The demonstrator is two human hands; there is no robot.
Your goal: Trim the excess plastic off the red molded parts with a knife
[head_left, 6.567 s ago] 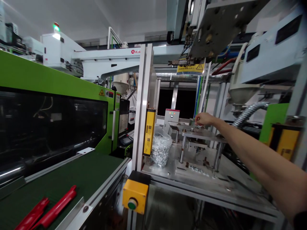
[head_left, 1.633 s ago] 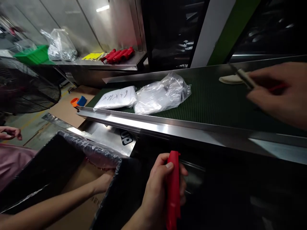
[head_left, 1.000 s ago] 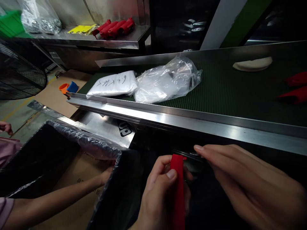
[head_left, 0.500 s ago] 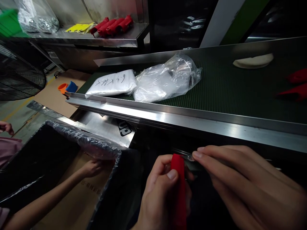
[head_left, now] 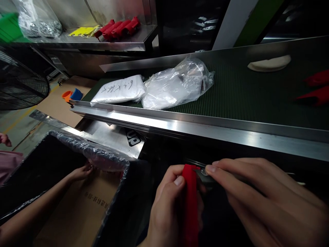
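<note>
At the near edge of the scene, the left hand [head_left: 167, 209] is clamped around a red plastic handle [head_left: 190, 206], which stands upright with its top end showing above the thumb. The right hand [head_left: 267, 202] comes in from the right, its fingers pinched together on a thin metal tool [head_left: 205, 172] whose tip meets the top of the red plastic handle. To the near left, another person's hand [head_left: 81, 171] touches the plastic-lined rim of an open cardboard box [head_left: 82, 212]. Just beyond the hands, a steel rail [head_left: 205, 128] borders a green conveyor belt [head_left: 241, 99]. On the belt lie a white packet [head_left: 118, 91] with handwriting, a crumpled clear bag [head_left: 177, 85] touching it on its right, a pale flat piece [head_left: 269, 63] farther right, and two red parts [head_left: 315, 87] at the right edge. At far left, a steel shelf [head_left: 115, 43] carries a row of red handles [head_left: 118, 27], a yellow sheet [head_left: 83, 31] and a bag of metal parts [head_left: 37, 20]. A fan [head_left: 17, 85] stands at left.
</note>
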